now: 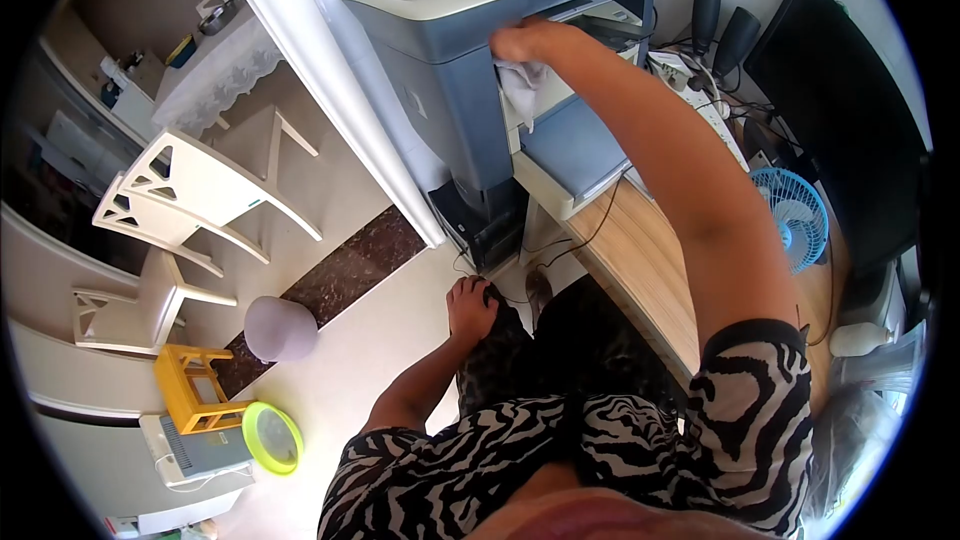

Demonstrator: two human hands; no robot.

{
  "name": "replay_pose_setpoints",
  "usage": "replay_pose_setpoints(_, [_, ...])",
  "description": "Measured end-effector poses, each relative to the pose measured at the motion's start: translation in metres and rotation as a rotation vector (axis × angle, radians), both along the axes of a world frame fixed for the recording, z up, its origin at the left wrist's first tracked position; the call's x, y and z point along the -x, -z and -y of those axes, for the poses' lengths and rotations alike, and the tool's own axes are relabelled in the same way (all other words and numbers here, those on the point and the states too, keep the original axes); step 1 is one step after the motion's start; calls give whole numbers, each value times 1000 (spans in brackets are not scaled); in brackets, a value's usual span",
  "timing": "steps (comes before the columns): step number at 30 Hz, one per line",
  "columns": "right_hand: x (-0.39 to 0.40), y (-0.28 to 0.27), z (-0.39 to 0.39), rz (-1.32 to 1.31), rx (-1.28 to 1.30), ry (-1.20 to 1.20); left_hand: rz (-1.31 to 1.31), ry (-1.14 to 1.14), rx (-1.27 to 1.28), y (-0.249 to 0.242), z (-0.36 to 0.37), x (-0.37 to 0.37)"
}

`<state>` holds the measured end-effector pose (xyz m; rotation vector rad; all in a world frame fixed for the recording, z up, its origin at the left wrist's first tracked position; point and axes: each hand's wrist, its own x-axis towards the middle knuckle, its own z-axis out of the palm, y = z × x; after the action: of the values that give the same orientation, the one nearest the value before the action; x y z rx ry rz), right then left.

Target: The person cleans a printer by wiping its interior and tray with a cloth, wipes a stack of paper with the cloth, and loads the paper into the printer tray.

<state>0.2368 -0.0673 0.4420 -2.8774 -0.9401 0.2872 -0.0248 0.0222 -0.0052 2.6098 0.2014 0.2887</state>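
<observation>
Right hand [518, 42], 12 o'clock, closed on white cloth [522, 90], gathered high so the rest hangs at printer [475, 120]. Left hand [472, 308] loosely open, empty, on knee [508, 332], probably bracing.

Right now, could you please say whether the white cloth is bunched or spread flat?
Bunched: the white cloth hangs crumpled from the right hand.
</observation>
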Motion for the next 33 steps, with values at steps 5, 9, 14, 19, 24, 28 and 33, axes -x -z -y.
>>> replay_pose_setpoints(5, [-1,1,-6,-59,-127,111,-17,-5,6,0,0,-1])
replay_pose_setpoints(9, [-15,7,-19,-16,-154,101,-19,-14,17,1,-2,3])
replay_pose_setpoints(14, [-28,11,-31,15,-168,97,-17,-12,5,5,-2,1])
replay_pose_setpoints(19, [-33,13,-34,29,-163,88,-16,-8,-2,-2,-2,-1])
replay_pose_setpoints(24, [-26,11,-24,17,-127,61,10,-10,-19,3,-4,-2])
replay_pose_setpoints(28, [-10,3,-11,-16,-25,4,-6,-17,-2,2,-3,0])
replay_pose_setpoints(33, [-1,3,-1,-8,-3,-82,426,211,-417,54,-8,5])
